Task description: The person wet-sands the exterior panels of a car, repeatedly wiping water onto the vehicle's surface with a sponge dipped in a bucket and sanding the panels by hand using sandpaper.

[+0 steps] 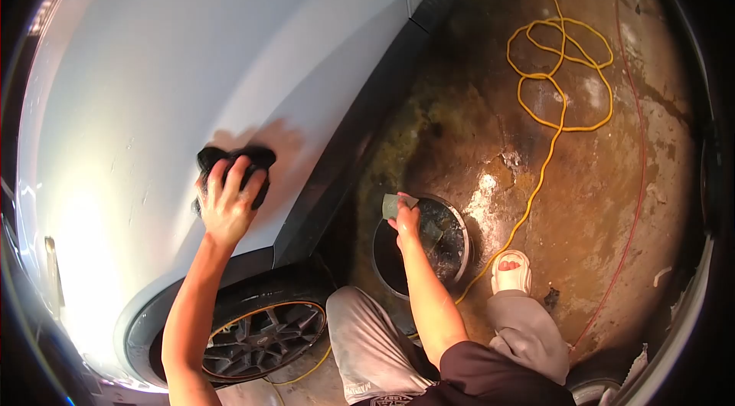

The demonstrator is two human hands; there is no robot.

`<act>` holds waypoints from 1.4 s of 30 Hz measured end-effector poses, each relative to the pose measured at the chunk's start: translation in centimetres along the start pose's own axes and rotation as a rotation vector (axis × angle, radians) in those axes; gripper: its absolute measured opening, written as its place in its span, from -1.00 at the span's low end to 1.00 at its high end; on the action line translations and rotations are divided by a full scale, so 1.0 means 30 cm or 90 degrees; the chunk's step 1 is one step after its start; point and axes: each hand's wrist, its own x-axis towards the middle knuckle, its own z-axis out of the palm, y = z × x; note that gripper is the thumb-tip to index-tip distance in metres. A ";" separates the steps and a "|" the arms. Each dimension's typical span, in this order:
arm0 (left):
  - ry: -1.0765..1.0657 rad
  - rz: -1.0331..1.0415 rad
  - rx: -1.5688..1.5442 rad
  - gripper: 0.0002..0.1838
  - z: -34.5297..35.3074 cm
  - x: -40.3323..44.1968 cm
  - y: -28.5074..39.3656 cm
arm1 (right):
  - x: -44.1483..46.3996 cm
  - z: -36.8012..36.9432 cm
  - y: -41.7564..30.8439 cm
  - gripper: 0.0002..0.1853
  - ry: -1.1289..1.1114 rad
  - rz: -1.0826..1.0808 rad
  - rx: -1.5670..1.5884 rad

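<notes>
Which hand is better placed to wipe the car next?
Probably the left hand: it holds a black cloth against the car. The right hand is off the car, holding a pale pad at the bucket.

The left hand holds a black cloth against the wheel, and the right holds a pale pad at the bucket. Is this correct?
Not the wheel: the head view shows the left hand holding the black cloth on the body panel. The rest is right.

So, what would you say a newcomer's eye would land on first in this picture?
Probably the left hand pressing a black cloth to the pale car panel. Next, the bright yellow cord, looped on the wet-looking floor at upper right.
</notes>
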 end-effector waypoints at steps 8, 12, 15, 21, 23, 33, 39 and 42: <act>-0.014 0.051 -0.050 -0.50 0.371 0.738 0.170 | 0.155 -0.269 0.275 -0.63 0.236 0.140 0.040; -0.154 0.167 -0.034 -0.65 0.444 0.487 0.310 | 0.283 -0.456 0.419 -0.53 0.419 0.174 0.054; -0.216 0.153 -0.248 -0.61 0.427 0.143 0.372 | 0.243 -0.459 0.319 -0.57 0.366 0.235 0.093; -0.292 -0.013 -0.556 -0.45 0.258 -0.133 0.548 | 0.014 -0.248 -0.044 -0.67 0.066 0.090 0.218; -0.378 -0.005 -0.666 -0.45 0.203 -0.144 0.642 | -0.077 -0.140 -0.177 -0.60 -0.069 0.014 0.164; -0.290 -0.129 -0.220 -0.61 -0.183 -0.249 0.092 | -0.159 0.541 -0.429 -0.47 -0.081 -0.699 -0.157; -0.271 -0.129 0.119 -0.61 -0.449 -0.592 -0.274 | -0.469 0.668 0.073 -0.20 -0.347 -0.854 -0.697; -0.245 -0.071 0.201 -0.52 -0.440 -0.626 -0.335 | 0.140 0.778 -0.475 -0.32 0.015 -0.686 -0.111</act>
